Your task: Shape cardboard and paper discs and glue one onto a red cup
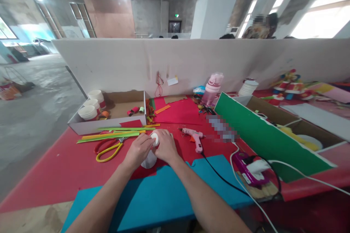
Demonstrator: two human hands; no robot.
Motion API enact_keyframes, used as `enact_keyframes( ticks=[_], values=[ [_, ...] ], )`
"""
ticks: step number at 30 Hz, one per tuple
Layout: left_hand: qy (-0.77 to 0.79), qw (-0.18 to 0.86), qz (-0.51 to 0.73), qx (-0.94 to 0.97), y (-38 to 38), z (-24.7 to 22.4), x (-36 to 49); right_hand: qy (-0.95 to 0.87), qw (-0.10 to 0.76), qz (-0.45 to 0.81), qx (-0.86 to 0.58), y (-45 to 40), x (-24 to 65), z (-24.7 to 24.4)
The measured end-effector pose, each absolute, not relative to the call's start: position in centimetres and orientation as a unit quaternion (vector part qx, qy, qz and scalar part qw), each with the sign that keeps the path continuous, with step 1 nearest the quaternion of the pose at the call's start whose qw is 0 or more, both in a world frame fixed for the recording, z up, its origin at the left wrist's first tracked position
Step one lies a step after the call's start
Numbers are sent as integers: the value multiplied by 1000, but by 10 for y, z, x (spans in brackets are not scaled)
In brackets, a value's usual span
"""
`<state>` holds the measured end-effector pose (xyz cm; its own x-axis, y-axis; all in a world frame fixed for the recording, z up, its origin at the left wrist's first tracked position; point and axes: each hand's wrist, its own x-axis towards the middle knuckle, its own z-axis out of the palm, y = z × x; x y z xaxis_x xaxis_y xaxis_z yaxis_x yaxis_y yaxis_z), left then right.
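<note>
Both hands meet at the middle of the table around a small round white piece [154, 138], which looks like the end of a paper cup. My left hand [139, 150] pinches its left side with the fingertips. Curled over its right side is my right hand [165, 147], whose fingers partly hide it. Just below the hands shows a white rounded shape [149, 160]; whether it joins the held piece I cannot tell. Red-and-yellow-handled scissors [109, 150] lie to the left, and a pink glue gun [195, 138] rests to the right of my right hand.
Green and yellow paper strips [117, 133] lie behind the scissors. A cardboard box [120, 100] holds white cups [96, 96]. Blue sheet [153, 196] covers the front edge. At right are a purple power strip [251, 171] with cables, a green-sided box [262, 142] and a pink bottle [212, 89].
</note>
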<state>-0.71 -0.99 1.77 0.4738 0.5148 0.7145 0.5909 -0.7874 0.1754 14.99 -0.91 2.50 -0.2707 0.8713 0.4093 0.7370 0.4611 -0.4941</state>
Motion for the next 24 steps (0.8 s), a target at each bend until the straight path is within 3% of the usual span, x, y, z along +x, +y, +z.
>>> enact_keyframes(
  ticks=[10, 24],
  values=[
    [-377, -40, -435, -816, -5, 11, -7, -788, 317, 92, -519, -10, 148, 25],
    [-398, -46, -452, -797, -9, 13, 4, -779, 323, 89, -531, -11, 146, 25]
  ],
)
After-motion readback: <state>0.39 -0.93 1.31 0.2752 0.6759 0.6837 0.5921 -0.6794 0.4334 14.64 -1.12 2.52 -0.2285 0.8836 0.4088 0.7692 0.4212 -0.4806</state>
